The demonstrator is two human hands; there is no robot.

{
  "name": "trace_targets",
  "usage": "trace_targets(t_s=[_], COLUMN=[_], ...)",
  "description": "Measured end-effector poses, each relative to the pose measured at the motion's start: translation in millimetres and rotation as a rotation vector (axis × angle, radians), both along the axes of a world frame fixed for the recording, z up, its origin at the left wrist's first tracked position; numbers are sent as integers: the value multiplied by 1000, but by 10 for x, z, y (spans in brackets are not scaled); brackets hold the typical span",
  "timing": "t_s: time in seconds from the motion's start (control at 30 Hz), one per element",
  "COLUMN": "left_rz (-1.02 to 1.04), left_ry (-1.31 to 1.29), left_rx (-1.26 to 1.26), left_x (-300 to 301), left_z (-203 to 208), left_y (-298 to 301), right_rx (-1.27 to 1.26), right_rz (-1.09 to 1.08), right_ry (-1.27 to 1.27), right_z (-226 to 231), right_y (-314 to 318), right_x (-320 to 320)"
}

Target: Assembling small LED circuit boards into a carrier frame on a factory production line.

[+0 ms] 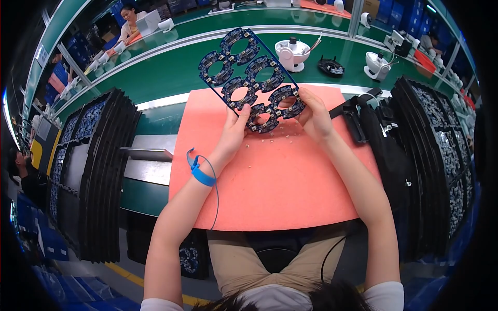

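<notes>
Between my two hands a dark blue circuit board panel is held up, tilted, above the pink foam mat. Several ring-shaped boards with small parts make up the panel. My left hand grips its lower left edge, thumb on top. On the lower right edge my right hand is closed, with the thumb near the corner. The fingers under the panel are partly hidden. Around my left wrist is a blue wrist strap with a thin cord. Small pale bits lie on the mat below the panel.
Stacked black trays of boards stand at the left, and more trays at the right. A black tool-like object lies by the mat's right edge. White round devices stand on the green bench behind. Other people sit farther off.
</notes>
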State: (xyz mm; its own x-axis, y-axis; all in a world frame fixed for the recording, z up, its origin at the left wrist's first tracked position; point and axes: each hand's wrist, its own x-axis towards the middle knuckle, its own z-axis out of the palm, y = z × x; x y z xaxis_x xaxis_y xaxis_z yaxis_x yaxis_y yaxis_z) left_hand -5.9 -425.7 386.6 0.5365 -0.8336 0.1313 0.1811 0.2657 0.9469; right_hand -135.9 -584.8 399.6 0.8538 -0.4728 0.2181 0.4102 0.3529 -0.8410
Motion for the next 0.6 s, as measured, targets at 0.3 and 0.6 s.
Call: trace_targets(t_s=[0.3, 0.6], left_rz=[-34, -64], left_ry=[-29, 512], left_rx=[-26, -32], left_x=[103, 234], left_z=[-90, -156], left_y=[1, 23], right_rx=[40, -461], right_rz=[-41, -44], right_ry=[-50, -47], right_z=[43, 138], right_y=[30, 246], right_x=[-2, -47])
